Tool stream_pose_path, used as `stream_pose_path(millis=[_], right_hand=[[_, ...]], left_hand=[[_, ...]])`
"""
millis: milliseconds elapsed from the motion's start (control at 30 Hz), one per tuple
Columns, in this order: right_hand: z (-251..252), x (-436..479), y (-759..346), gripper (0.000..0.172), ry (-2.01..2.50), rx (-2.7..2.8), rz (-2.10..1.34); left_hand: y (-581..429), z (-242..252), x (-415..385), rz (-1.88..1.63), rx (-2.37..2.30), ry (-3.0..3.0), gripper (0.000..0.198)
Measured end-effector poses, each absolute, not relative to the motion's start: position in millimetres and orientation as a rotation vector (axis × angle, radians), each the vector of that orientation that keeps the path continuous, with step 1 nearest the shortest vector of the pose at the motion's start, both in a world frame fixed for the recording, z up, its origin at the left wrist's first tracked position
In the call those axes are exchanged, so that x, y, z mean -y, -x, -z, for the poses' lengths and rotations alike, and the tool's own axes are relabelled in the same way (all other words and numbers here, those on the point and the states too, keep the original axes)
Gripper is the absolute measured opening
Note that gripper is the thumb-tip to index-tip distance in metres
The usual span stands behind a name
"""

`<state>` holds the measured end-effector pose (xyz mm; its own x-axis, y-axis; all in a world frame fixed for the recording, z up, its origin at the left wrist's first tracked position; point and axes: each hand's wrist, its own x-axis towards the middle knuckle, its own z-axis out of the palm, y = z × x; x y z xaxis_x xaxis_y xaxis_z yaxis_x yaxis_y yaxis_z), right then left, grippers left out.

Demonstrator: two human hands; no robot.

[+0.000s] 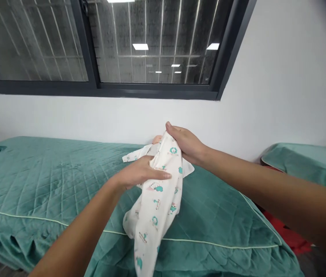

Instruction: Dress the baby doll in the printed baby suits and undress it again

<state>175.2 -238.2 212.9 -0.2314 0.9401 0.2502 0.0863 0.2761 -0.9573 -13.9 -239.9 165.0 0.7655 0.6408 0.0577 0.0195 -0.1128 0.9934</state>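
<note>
A white wall [281, 77] and a dark window frame [160, 90] fill the top of the frame, and a bed [50, 181] with a soft green cover is below.

The white printed cloth [163, 200] is in the middle of the frame, between the two hands. It is long, and it runs from the middle down to the bottom of the frame, with the low end leaning a bit left. The right hand [188, 144] pinches the top end, thumb up. The left hand [140, 173] is lower, on the left side, with its thumb on the front. It looks to be pinching the cloth too, but its other fingers are mostly hidden. So the right hand is nearer the top, and the left hand is nearer the low end, which seems to hang past the bed's front edge. Behind the hands are a white sleeve [132, 156] and a small peach-coloured round thing [157, 139]. The wall blocks the back; the bed goes farther left than right.
</note>
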Motion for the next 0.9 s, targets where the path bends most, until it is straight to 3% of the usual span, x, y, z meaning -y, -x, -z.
stream_pose_path(millis=[300,467,633,900], right_hand=[[-179.3,256.6,-183.3,0.046,1.090,1.907,-1.469],[-170.3,250.4,-178.9,0.042,1.023,1.740,-1.686],[-174.1,239.6,-178.5,0.047,0.814,1.420,-1.663],[-153.0,239.9,-188.3,0.059,0.993,1.650,-1.772]], left_hand=[[19.5,-138.2,229.1,-0.782,-0.465,-1.359,0.047],[15.0,-122.9,230.0,-0.818,-0.369,-1.194,0.052],[24.0,-120.1,233.2,-0.528,-0.364,-1.264,0.066],[20.4,-113.3,216.9,-0.761,-0.382,-1.017,0.050]])
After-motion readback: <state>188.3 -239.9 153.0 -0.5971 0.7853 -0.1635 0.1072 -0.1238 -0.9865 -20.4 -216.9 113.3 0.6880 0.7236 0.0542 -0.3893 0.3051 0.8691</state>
